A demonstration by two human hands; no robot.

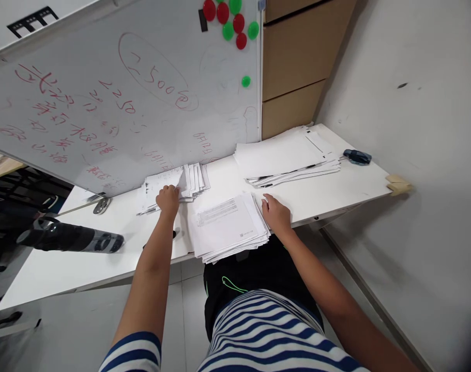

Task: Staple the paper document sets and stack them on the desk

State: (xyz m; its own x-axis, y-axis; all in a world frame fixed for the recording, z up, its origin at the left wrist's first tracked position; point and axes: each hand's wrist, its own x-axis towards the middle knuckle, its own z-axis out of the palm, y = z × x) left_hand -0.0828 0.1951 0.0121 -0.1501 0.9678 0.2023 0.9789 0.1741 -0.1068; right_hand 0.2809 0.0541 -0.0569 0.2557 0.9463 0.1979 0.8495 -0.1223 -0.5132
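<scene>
From my remote seat, I saw the left hand (168, 200) pinching a curled sheet (182, 181) on the left stack (153, 190); a hasty pull could have dragged neighbouring pages along. The middle stack (227, 225) overhung the table's (223, 178) front edge, so a bump risked spilling it. The right hand (277, 213), half open beside it, gripped nothing I could see.
</scene>
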